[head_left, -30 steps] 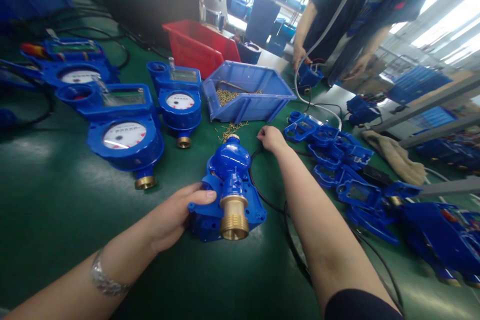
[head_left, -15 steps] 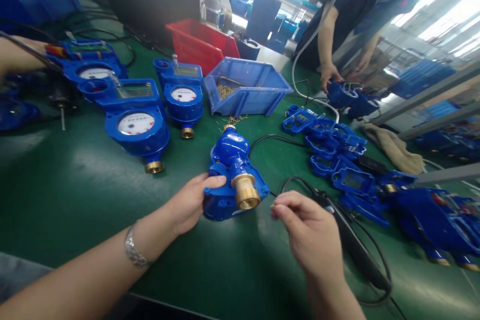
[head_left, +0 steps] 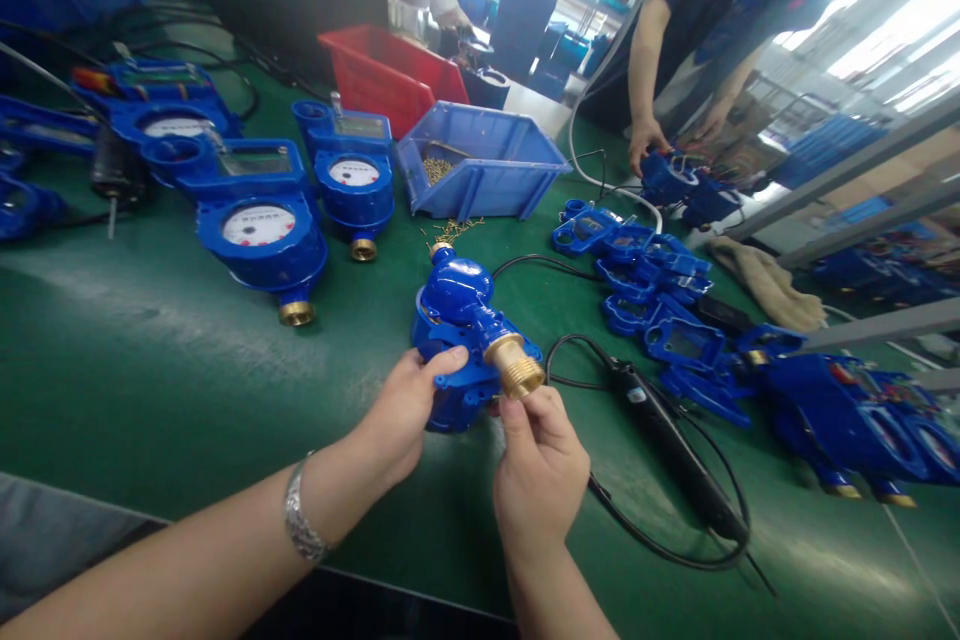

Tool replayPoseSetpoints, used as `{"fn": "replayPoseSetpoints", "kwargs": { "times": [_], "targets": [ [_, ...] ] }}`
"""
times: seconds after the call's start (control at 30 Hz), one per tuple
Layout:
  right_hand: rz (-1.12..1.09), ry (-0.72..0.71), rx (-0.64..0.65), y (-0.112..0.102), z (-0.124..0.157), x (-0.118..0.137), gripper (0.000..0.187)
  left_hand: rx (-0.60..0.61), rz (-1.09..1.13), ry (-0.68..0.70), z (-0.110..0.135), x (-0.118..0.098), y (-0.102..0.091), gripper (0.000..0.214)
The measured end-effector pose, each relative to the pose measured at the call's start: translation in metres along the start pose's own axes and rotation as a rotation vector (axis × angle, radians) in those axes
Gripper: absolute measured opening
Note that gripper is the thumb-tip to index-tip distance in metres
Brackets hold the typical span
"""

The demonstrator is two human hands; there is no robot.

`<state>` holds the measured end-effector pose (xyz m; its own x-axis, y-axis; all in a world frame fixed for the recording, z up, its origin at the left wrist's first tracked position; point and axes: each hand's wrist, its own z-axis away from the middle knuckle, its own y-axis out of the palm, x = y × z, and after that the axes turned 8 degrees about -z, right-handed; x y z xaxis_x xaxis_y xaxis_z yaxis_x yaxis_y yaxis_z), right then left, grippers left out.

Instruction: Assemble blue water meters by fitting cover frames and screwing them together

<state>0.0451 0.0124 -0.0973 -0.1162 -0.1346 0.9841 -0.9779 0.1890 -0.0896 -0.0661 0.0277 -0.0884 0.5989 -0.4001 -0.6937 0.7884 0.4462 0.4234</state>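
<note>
An upturned blue water meter (head_left: 459, 305) with a brass threaded end (head_left: 516, 367) is tilted up off the green table (head_left: 150, 360). My left hand (head_left: 401, 410) is closed round its left side, thumb on top. My right hand (head_left: 540, 465) is pinched just under the brass end, fingertips against the meter's base. Whatever the fingers hold is hidden. A black electric screwdriver (head_left: 667, 440) with its cable lies on the table right of my right hand.
A blue bin (head_left: 517, 170) of brass screws stands behind, with loose screws (head_left: 450, 230) before it and a red bin (head_left: 390, 75) beyond. Assembled meters (head_left: 262, 235) sit left, blue covers (head_left: 652, 280) right. Another person's hand (head_left: 645, 140) works at the far right.
My right hand came back from the loose screws in a pinch and now meets the meter. My left hand has lifted and turned the meter, so its brass end points right.
</note>
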Motion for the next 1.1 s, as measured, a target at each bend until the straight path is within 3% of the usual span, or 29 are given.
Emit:
{"fn": "replayPoseSetpoints", "kwargs": {
  "times": [0.13,0.4,0.8,1.1],
  "targets": [
    [0.009,0.065,0.042,0.003,-0.001,0.003,0.013,0.036,-0.010,0.003,-0.001,0.000,-0.002,0.034],
    [0.183,0.216,0.266,-0.004,-0.019,0.023,0.016,0.080,0.005,0.017,-0.004,0.002,-0.007,0.034],
    [0.127,0.418,0.449,-0.002,-0.044,0.036,0.020,0.119,-0.015,-0.004,-0.004,0.002,-0.009,0.036],
    [0.039,0.488,0.428,-0.004,-0.047,0.039,0.021,0.055,-0.040,-0.019,-0.005,0.000,-0.003,0.034]
  ]
}}
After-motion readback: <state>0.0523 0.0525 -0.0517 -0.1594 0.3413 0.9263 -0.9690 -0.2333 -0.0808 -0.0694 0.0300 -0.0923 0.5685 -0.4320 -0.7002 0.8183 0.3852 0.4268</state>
